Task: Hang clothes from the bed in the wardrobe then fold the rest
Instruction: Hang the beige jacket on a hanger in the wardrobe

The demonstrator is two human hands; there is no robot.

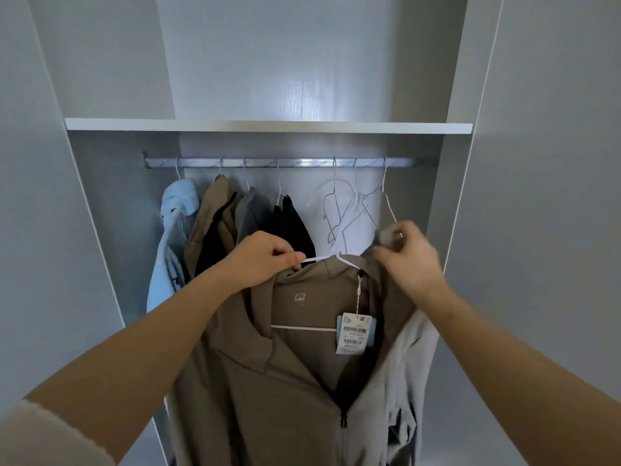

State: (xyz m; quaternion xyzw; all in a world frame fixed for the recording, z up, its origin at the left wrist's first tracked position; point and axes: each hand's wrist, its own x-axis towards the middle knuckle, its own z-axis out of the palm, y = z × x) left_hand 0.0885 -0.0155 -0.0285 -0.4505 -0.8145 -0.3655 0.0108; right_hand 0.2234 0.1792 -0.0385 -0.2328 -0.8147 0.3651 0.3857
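Grey laminate wardrobe [537, 163], open, with one white shelf [268, 126] above a silver metal hanging rail [279, 162]. On the rail's left part hang four garments: a pale blue fleece [168, 250], a tan jacket [215, 210], a grey top [252, 213] and a black garment [292, 227]. Empty white wire hangers [339, 210] occupy the right part. In the foreground, below the rail, a taupe zip-front hooded jacket [268, 381] sits on a white wire hanger [322, 258]; a light grey garment [403, 371] hangs beside its right side. A white barcoded paper swing tag [353, 332] dangles inside the collar. Left hand [265, 260]: fingers clamped on the hanger's left arm. Right hand [410, 257]: blurred, fingers closed at the jacket's right shoulder; object gripped cannot be determined.
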